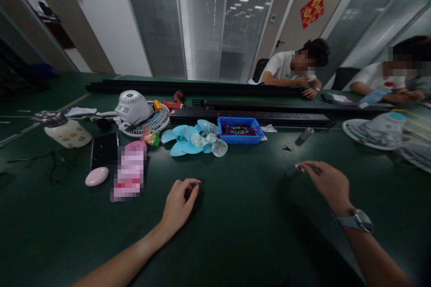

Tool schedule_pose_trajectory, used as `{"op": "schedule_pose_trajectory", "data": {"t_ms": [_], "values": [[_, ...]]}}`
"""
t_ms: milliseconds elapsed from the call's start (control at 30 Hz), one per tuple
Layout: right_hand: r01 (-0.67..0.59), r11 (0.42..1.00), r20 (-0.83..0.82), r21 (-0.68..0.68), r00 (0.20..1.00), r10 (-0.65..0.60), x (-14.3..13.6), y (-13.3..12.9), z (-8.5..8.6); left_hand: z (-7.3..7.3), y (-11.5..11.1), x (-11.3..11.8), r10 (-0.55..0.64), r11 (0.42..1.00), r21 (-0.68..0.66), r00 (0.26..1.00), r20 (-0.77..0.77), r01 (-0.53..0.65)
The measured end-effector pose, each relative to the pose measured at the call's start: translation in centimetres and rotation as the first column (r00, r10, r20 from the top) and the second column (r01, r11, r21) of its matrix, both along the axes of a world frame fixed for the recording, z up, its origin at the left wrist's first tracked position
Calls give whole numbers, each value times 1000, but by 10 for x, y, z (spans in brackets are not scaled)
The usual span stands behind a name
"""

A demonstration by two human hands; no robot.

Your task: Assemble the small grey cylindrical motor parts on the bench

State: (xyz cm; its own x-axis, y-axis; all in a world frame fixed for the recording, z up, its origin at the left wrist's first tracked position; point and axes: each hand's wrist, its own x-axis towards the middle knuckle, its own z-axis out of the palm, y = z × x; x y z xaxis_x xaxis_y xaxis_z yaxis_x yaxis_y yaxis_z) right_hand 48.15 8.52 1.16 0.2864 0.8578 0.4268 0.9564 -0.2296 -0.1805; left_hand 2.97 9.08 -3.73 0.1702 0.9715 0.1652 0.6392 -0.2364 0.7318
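Note:
My right hand [328, 184], with a watch [362, 220] on its wrist, has thumb and forefinger pinched at the upper end of a small dark cylinder [293, 171] with a silvery end. A similar cylinder [305, 135] is farther back on the green table. My left hand [178, 204] rests low over the table at the centre left, fingers curled and the thumb near the forefinger tip. Nothing shows between them. Beyond that hand are pale blue fan blades [183, 139] and a blue bin [240, 136] with red and dark wires in it.
Left of centre are a white fan housing [133, 107], a red drill [175, 102], a phone [103, 151], a pink oval object [97, 176] and a jar [67, 132]. Long black bars [249, 116] cross the back. Two people sit beyond; more fan parts [375, 132] lie right.

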Motion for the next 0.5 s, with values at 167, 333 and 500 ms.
{"op": "schedule_pose_trajectory", "data": {"t_ms": [167,333,500], "values": [[-10,1000,19,26,1000,9,-3,-3,-1,-2,0,-1,-7,1000,14,1000,0,7],[-23,1000,7,-17,1000,24,-2,-1,-5,-2,0,0,3,1000,19,1000,7,-3],[3,999,-1,-42,1000,-3,-3,0,-7,-2,0,1,7,1000,23,1000,19,-7]]}}
